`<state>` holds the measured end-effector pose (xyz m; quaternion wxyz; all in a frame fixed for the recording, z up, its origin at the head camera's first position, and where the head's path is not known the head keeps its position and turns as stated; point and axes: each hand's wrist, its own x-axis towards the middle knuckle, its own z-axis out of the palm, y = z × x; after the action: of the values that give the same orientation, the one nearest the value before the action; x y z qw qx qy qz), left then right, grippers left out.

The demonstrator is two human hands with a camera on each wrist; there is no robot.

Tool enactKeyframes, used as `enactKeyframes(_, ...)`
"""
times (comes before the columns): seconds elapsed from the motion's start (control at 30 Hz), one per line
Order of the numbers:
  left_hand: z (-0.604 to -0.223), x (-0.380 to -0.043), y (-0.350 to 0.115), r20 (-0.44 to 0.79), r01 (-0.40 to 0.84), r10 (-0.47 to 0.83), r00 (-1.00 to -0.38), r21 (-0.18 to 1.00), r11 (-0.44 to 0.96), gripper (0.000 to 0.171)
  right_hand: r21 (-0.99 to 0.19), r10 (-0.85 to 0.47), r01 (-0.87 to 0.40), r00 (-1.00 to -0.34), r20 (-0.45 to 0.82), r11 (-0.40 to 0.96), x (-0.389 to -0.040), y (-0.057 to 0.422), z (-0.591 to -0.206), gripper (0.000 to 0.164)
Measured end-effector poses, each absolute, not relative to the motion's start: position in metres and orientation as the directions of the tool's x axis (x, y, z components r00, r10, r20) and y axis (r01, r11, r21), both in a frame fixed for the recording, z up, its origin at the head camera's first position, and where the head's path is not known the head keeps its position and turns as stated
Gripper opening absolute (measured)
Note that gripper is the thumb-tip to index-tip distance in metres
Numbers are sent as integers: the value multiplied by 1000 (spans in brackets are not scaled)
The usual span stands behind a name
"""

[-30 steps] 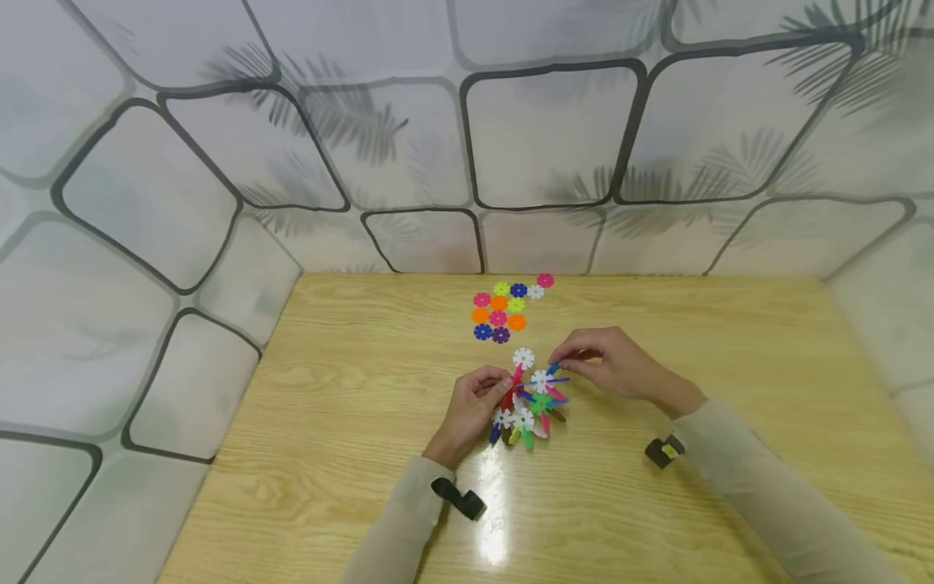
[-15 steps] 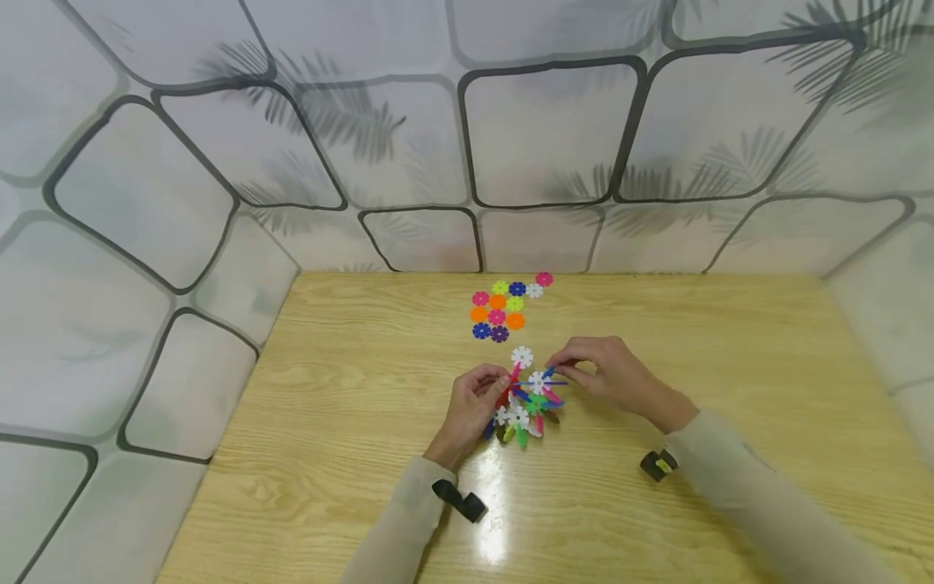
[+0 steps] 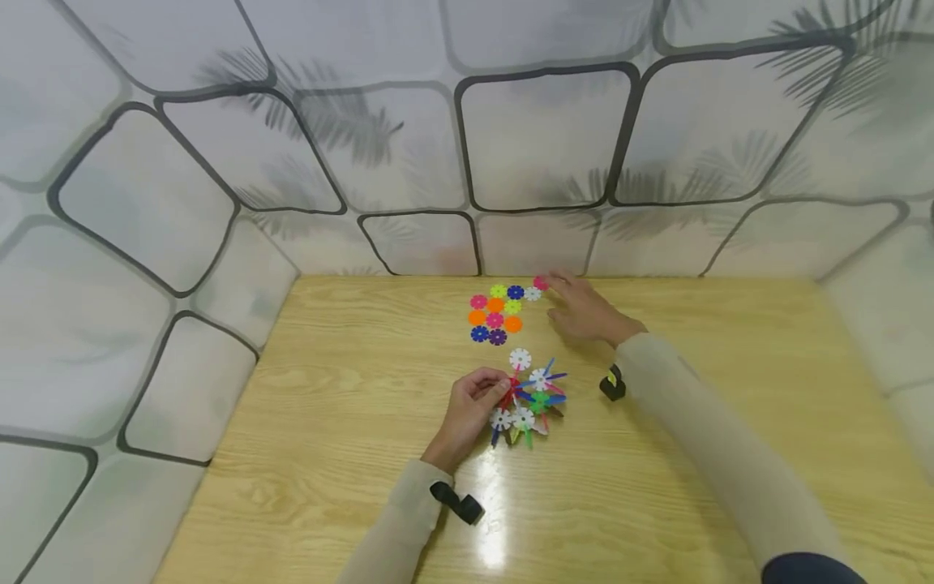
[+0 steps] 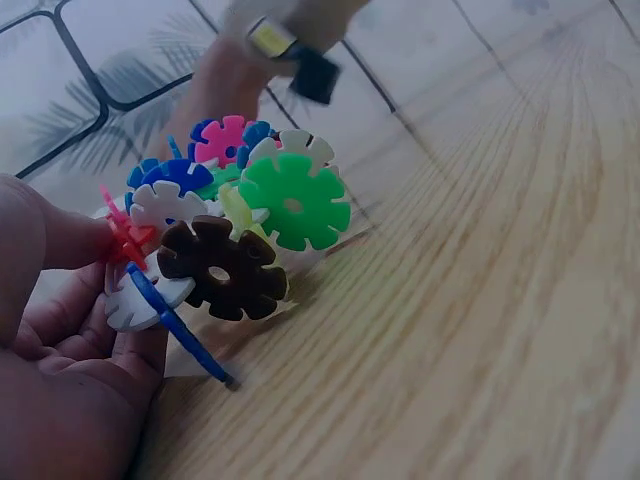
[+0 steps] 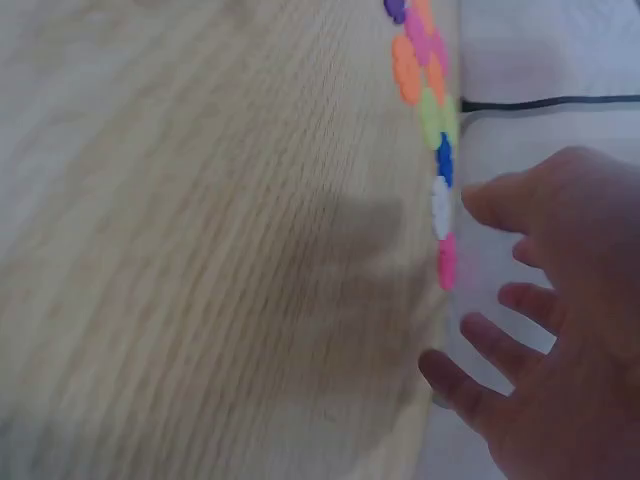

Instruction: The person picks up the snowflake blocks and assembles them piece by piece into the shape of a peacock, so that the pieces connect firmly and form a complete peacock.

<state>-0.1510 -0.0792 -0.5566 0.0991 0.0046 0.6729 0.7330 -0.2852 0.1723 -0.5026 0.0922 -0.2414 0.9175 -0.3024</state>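
A built cluster of slotted snowflake discs stands on the table's middle, in white, green, blue, red, pink and brown. My left hand pinches a red disc at its left side between thumb and fingers. In the left wrist view a brown disc, a green disc and a blue one seen edge-on face the camera. My right hand is at the back, fingers spread, beside a loose pink disc. In the right wrist view the hand holds nothing, and that pink disc lies near its fingers.
Several loose discs lie flat in a group behind the cluster, among them an orange disc, a purple disc and a white disc. A patterned wall rises at the table's back edge.
My right hand has let go of the blue disc on the cluster and moved back to the loose pink disc, its fingers spreading. My left hand keeps its hold on the cluster.
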Motion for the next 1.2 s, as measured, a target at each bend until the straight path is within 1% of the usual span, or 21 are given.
enactKeyframes(0.07,-557,-150,-78,-123,-137,165,-979,987,-78,21,-514,-485,-388,-872,-64,765,-296,168,-506,66)
enactKeyframes(0.17,-560,-148,-80,-128,-142,169,-977,987,-73,20,-410,-462,-387,-881,-98,826,-302,161,-512,60)
enactKeyframes(0.23,-561,-147,-82,-126,-139,163,-979,988,-68,19,-375,-446,-385,-890,-90,843,-303,156,-515,53)
enactKeyframes(0.3,-562,-146,-83,-126,-137,154,-980,989,-63,18,-380,-425,-372,-903,-64,847,-303,152,-517,44)
enactKeyframes(0.43,-559,-146,-84,-115,-125,159,-981,990,-59,19,-458,-386,-336,-923,-16,823,-298,154,-511,23)
enactKeyframes(0.5,-559,-147,-83,-115,-127,168,-979,990,-62,20,-500,-369,-312,-929,-16,807,-295,158,-509,17)
enactKeyframes(0.57,-558,-148,-83,-110,-122,179,-978,991,-59,21,-550,-355,-280,-934,-33,787,-293,163,-509,17)
enactKeyframes(0.7,-560,-151,-83,-102,-108,176,-979,994,-25,21,-622,-333,-221,-940,-69,751,-291,173,-511,25)
enactKeyframes(0.73,-560,-152,-83,-102,-106,172,-980,994,-17,21,-634,-331,-217,-941,-66,743,-290,175,-512,25)
enactKeyframes(0.8,-561,-153,-84,-107,-110,167,-980,994,-7,20,-659,-344,-227,-938,-51,717,-286,178,-512,20)
enactKeyframes(0.9,-562,-152,-85,-113,-116,176,-978,993,-6,21,-710,-404,-265,-914,-31,653,-275,179,-509,14)
enactKeyframes(1.07,-562,-151,-85,-107,-110,188,-976,994,-2,23,-835,-547,-301,-837,1,460,-255,173,-503,19)
enactKeyframes(1.13,-562,-151,-85,-110,-113,186,-976,994,-5,23,-856,-578,-316,-815,26,408,-248,170,-503,18)
enactKeyframes(1.2,-562,-151,-85,-111,-114,185,-976,993,-7,22,-862,-589,-330,-807,45,386,-244,167,-503,16)
